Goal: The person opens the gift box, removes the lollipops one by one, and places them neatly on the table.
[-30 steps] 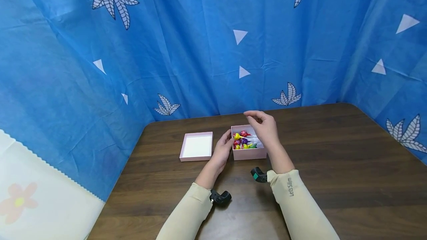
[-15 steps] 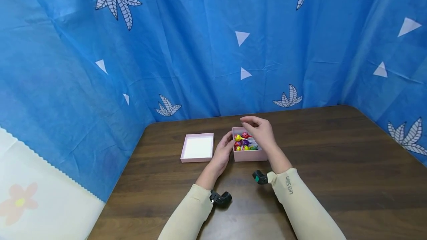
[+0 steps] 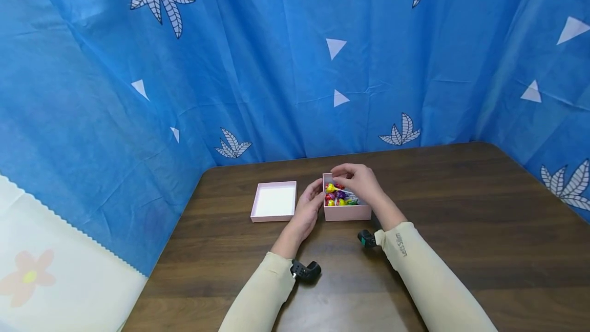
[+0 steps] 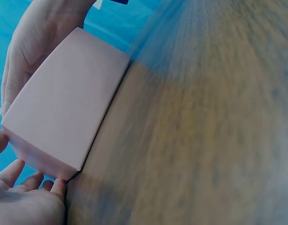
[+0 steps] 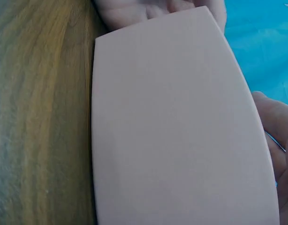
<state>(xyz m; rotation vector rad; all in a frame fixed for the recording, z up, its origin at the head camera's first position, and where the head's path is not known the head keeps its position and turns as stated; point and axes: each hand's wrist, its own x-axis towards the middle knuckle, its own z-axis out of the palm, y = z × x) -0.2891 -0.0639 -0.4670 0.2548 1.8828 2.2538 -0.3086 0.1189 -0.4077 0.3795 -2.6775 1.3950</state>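
Observation:
A pink box (image 3: 348, 213) stands on the table with its top uncovered. Inside lie several wrapped lollipops (image 3: 340, 195) in red, yellow, purple and green, their white sticks pointing right. My left hand (image 3: 308, 211) rests against the box's left side; the left wrist view has its fingertips touching that wall and the thumb near the rim. Over the box's right part, my right hand (image 3: 361, 182) reaches in with loosely bent fingers, its fingertips close above the lollipops at the back. Nothing shows between thumb and forefinger. From the wrist cameras, the box walls hide the contents.
The shallow pink lid (image 3: 274, 201) lies white inside up, left of my left hand. A brown wooden table (image 3: 461, 219) carries everything. Behind it hangs a blue curtain (image 3: 276, 65) with leaf and triangle prints. Each wrist wears a black camera mount (image 3: 306, 271).
My right hand has come down and slightly left, from above the box to close over the lollipops. The left hand has stayed at the box's side.

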